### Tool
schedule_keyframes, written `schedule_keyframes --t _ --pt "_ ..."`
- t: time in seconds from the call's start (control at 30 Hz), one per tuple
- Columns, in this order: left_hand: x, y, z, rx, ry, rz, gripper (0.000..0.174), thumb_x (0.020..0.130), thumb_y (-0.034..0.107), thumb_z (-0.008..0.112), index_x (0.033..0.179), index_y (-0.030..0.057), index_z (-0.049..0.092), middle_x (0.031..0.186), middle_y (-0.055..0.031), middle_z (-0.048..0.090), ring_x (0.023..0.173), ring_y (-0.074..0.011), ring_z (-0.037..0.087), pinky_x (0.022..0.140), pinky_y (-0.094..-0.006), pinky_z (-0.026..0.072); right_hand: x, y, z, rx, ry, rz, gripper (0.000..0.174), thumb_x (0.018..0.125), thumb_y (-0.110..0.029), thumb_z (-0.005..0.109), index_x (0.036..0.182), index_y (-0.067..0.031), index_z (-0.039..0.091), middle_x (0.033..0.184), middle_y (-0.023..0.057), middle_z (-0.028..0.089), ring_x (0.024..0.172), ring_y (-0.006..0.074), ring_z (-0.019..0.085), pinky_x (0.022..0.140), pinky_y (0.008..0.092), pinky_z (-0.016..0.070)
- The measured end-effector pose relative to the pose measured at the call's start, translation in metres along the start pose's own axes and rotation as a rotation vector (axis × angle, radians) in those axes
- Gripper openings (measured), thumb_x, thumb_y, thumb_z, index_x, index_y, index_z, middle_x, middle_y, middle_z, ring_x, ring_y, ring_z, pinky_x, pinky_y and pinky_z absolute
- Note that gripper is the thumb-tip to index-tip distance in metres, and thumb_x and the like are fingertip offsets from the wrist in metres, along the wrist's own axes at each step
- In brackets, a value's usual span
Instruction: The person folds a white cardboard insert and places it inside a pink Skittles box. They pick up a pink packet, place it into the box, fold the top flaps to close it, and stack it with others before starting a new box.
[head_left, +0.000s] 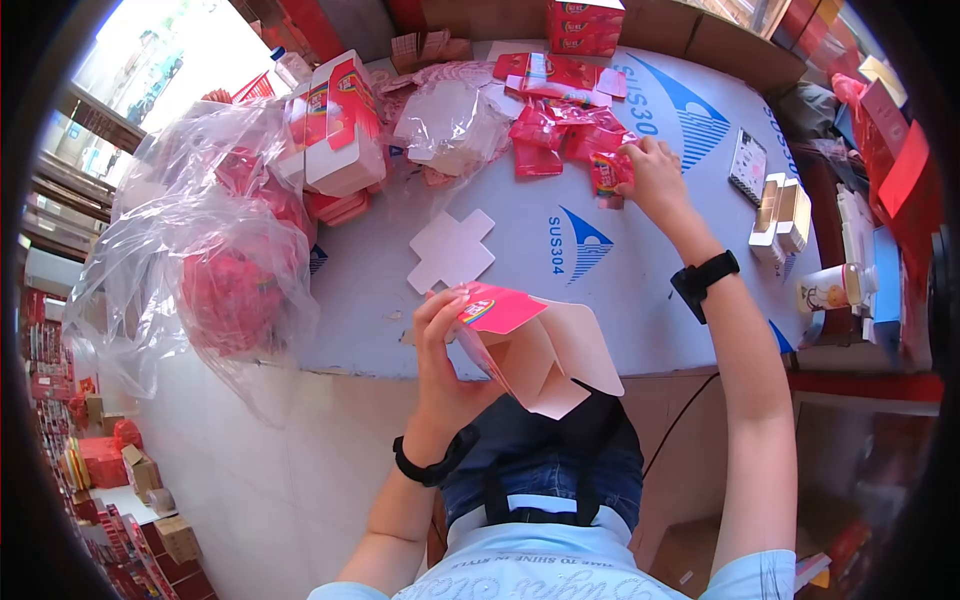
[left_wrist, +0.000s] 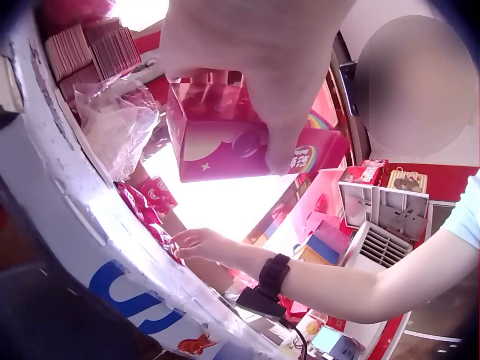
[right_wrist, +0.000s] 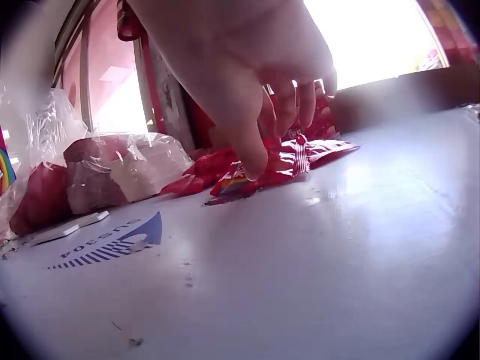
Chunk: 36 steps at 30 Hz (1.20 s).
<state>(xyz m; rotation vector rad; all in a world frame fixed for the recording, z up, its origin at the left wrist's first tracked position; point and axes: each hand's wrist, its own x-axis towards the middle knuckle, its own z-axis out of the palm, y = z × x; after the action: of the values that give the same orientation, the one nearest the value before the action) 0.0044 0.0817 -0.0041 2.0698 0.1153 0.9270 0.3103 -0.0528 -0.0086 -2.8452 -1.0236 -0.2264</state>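
Observation:
My left hand (head_left: 445,355) grips a pink printed carton (head_left: 505,312) in front of my body, fingers on one side and thumb on another. One end of the carton gapes toward me, flaps spread and bare board inside. In the left wrist view the pink carton (left_wrist: 225,146) hangs under the hand. Over the far part of the table, my right hand (head_left: 655,180) pinches a shiny red packet (head_left: 608,178) at the near edge of a loose pile of red packets (head_left: 575,132). From the right wrist, the thumb presses the packet (right_wrist: 236,184) with the fingers beyond it.
A white cross-shaped card (head_left: 452,250) lies on the table (head_left: 640,310). Clear bags with red contents (head_left: 235,290) bulge at the left, beside a red-and-white box (head_left: 345,120). A notebook (head_left: 748,163), small gold boxes (head_left: 780,215) and a cup (head_left: 830,288) stand right.

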Motion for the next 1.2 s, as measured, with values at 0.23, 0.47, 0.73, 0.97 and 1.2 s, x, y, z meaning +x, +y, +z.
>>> schedule_keyframes --t 0.23,0.47,0.73,0.97,1.2 --pt "-0.005 -0.004 0.006 -0.024 0.076 0.055 0.085 0.055 0.016 0.087 0.124 0.0099 0.039 0.122 -0.0129 0.045 0.115 -0.029 0.046 0.105 -0.0463 0.0273 -0.007 -0.002 -0.022 0.179 0.001 0.017 0.048 0.067 -0.018 0.078 0.11 -0.0087 0.059 0.107 0.0097 0.062 0.108 0.0259 0.052 0.092 0.0407 0.0407" --pt "-0.007 -0.005 0.005 0.079 0.158 0.049 0.085 0.056 0.015 0.086 0.125 0.0102 0.037 0.123 -0.0115 0.043 0.118 -0.0294 0.043 0.105 -0.0453 0.0261 -0.088 -0.018 -0.09 1.008 0.338 0.053 0.016 0.08 -0.005 0.068 0.093 0.001 0.061 0.082 0.0068 0.063 0.078 0.0111 0.06 0.067 0.0225 0.0486" --pt "-0.001 0.008 0.023 0.21 0.197 0.009 0.089 0.055 0.013 0.086 0.128 0.011 0.036 0.126 -0.011 0.039 0.12 -0.0304 0.039 0.106 -0.048 0.0217 -0.188 -0.087 -0.166 0.975 0.428 -0.067 0.019 0.069 0.002 0.074 0.083 -0.0051 0.064 0.073 0.0045 0.061 0.057 0.0096 0.051 0.049 0.0211 0.0403" --pt "-0.007 0.017 0.026 0.296 0.16 0.031 0.086 0.056 0.013 0.085 0.127 0.0126 0.036 0.127 -0.0115 0.038 0.122 -0.0314 0.037 0.107 -0.0549 0.016 -0.179 -0.106 -0.158 0.84 0.321 -0.147 0.02 0.069 0.002 0.073 0.086 -0.0023 0.064 0.075 0.0083 0.06 0.061 0.0205 0.06 0.054 0.0273 0.0487" --pt "-0.012 0.015 0.028 0.302 0.181 0.05 0.086 0.056 0.013 0.085 0.127 0.0132 0.036 0.127 -0.0123 0.037 0.122 -0.033 0.038 0.106 -0.0544 0.016 -0.182 -0.112 -0.154 0.76 0.32 -0.091 0.018 0.07 0.0 0.072 0.086 -0.0013 0.063 0.076 0.0093 0.061 0.064 0.0233 0.062 0.055 0.029 0.0502"
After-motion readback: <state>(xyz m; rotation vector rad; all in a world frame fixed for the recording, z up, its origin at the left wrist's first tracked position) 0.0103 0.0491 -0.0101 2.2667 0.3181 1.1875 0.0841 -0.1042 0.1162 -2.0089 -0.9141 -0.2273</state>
